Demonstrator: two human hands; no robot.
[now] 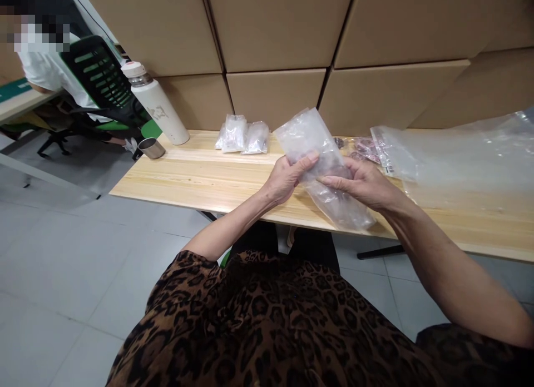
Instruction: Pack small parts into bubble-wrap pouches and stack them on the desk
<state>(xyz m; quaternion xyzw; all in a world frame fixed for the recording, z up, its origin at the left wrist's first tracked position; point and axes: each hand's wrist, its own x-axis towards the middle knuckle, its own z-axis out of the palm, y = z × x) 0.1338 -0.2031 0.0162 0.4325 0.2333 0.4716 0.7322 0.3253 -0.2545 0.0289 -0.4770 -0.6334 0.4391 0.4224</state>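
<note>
A clear plastic bag (311, 134) is held above the front of the wooden table, its long body slanting down to the right. My left hand (287, 178) grips its left edge, thumb pressed on top. From the other side my right hand (361, 181) closes on the bag's middle, thumb lying across the plastic. The fingers of both hands are partly hidden behind the bag. Whatever is inside it, if anything, cannot be made out. Behind the hands, several small filled clear packets (236, 134) stand together on the table.
Large cardboard boxes (275, 25) are stacked along the table's back. A white bottle (161, 112) and metal cup (151, 148) stand at the left end of the wooden table (187, 173). Plastic sheeting (467, 159) and pink-patterned packets (367, 149) lie right. Far left, a person sits by a chair (102, 78).
</note>
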